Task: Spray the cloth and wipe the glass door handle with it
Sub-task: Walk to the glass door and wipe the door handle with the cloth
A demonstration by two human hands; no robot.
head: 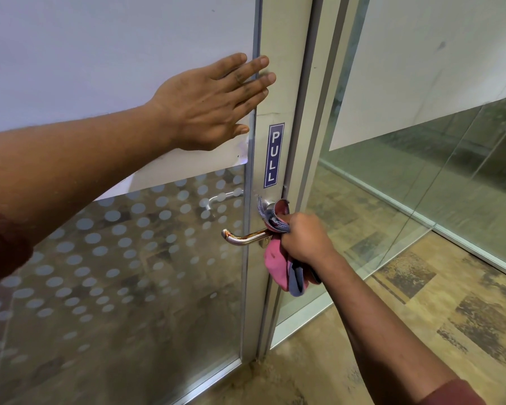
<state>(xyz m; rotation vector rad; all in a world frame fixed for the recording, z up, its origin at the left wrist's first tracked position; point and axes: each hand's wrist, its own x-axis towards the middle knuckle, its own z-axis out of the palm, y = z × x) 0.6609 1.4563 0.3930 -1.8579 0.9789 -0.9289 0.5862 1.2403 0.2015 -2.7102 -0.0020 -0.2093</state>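
One curved chrome lever handle [246, 238] sits on the pale metal door stile [287, 92], its root wrapped in the pink-and-grey cloth [278, 258] gripped by the right hand [306, 244]. Left hand [214, 103] lies flat, fingers straight, bracing the frosted glass door [100, 54]. Risks: lever depressing, door swinging. Room right; frame edge close.

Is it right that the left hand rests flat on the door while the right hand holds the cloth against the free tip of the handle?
Not quite. The head view shows the right hand holding the cloth at the base of the handle, by the door frame; the curved free tip is bare. The left hand does rest flat on the door.
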